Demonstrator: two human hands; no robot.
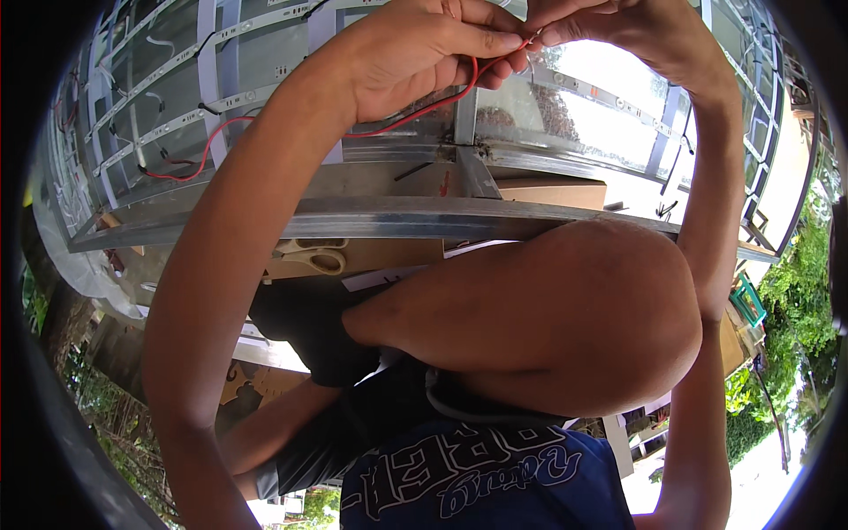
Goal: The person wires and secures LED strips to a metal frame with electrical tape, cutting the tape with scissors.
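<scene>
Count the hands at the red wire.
2: the left hand at top centre, pinching the red wire, and the right hand just right of it, also at that wire. The top edge crops both; no other hand shows.

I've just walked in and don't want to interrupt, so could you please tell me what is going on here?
A person holds a red wire in the left hand, with the right hand's fingertips close against it; what exactly those pinch is too small to tell. Both hands are over a metal frame crossed by white strips that look like LED lighting.
</scene>
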